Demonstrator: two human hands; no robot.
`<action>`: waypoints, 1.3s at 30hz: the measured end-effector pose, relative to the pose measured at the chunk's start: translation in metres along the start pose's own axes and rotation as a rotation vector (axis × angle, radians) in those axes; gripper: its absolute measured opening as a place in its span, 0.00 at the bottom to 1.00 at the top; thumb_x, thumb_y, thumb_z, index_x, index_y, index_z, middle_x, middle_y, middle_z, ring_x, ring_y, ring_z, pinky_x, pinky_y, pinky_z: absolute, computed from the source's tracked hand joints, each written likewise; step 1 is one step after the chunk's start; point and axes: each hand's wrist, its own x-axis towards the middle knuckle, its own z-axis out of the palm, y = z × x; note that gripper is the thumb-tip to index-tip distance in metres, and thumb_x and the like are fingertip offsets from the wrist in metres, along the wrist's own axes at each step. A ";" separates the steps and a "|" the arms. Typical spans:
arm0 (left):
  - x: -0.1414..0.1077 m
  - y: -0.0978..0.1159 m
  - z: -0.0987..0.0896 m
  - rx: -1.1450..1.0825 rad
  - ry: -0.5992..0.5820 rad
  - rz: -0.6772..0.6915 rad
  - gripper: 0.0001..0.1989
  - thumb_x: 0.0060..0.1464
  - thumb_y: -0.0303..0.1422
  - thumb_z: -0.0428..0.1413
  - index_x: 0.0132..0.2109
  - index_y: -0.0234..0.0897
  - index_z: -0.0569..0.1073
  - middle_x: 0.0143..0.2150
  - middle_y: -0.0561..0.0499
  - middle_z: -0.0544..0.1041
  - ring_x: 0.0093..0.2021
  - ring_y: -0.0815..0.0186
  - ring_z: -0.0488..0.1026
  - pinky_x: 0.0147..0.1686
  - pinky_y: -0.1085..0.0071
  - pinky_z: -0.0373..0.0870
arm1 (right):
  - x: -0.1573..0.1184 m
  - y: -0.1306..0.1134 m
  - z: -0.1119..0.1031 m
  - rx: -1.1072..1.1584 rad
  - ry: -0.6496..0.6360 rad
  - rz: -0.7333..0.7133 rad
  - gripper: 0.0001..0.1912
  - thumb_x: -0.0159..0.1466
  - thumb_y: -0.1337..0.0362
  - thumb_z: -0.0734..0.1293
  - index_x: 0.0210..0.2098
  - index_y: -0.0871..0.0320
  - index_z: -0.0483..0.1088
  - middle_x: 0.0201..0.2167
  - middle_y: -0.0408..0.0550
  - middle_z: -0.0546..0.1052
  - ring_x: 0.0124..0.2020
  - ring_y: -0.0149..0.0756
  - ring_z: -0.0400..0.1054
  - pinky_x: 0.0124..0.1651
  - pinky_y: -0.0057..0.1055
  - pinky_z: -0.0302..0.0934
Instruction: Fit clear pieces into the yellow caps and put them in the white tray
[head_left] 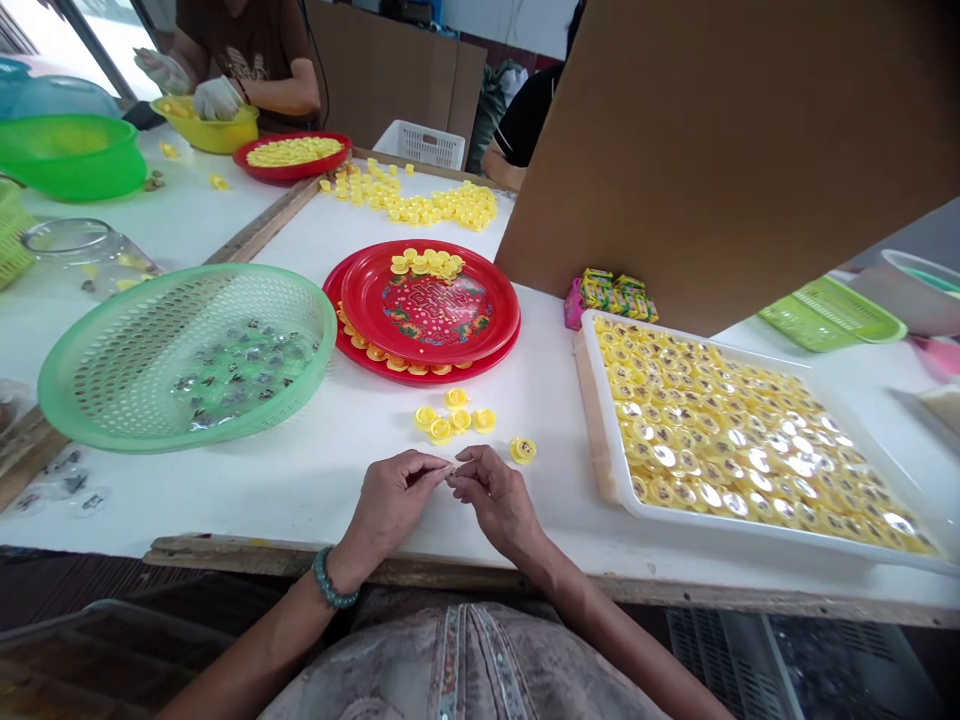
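Observation:
Over the table's near edge, my left hand (390,502) and my right hand (501,502) meet fingertip to fingertip. Both are closed in a pinch on something small and pale, mostly hidden by the fingers. Just beyond them lies a loose cluster of small yellow plastic cups (441,431). A single yellow piece with a dark printed centre (523,450) sits by my right fingers. Farther back, a red patterned plate (480,320) with several yellow cups on it is stacked over another red plate holding more. A pale green colander (75,345) at left holds small clear discs with dark prints.
At right, a white tray (598,440) is filled with rows of yellow pieces, beside small packets (615,293) and a tall cardboard sheet (712,150). Yellow cups (450,205) are strewn farther back. Across the table, a gloved person (251,70) works at a yellow bowl (217,135).

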 end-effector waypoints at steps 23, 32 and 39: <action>0.059 0.007 -0.017 0.889 -0.146 0.535 0.10 0.49 0.26 0.55 0.41 0.36 0.72 0.44 0.45 0.70 0.45 0.57 0.64 0.45 0.61 0.64 | -0.003 0.010 -0.012 -0.546 0.113 -0.356 0.14 0.60 0.65 0.65 0.46 0.56 0.68 0.37 0.50 0.72 0.35 0.36 0.68 0.34 0.30 0.66; 0.032 -0.001 -0.017 0.723 -0.225 0.496 0.08 0.50 0.28 0.55 0.40 0.37 0.72 0.44 0.46 0.69 0.47 0.58 0.64 0.46 0.63 0.65 | -0.011 0.016 -0.027 -0.542 0.084 -0.317 0.14 0.59 0.63 0.66 0.46 0.56 0.69 0.38 0.50 0.71 0.31 0.33 0.67 0.32 0.30 0.66; 0.028 -0.013 -0.006 0.469 -0.252 0.362 0.11 0.51 0.26 0.52 0.43 0.39 0.70 0.38 0.49 0.74 0.39 0.63 0.69 0.40 0.68 0.66 | 0.013 0.002 -0.033 -0.658 -0.165 -0.429 0.14 0.61 0.67 0.65 0.48 0.57 0.68 0.39 0.50 0.71 0.40 0.36 0.66 0.44 0.32 0.62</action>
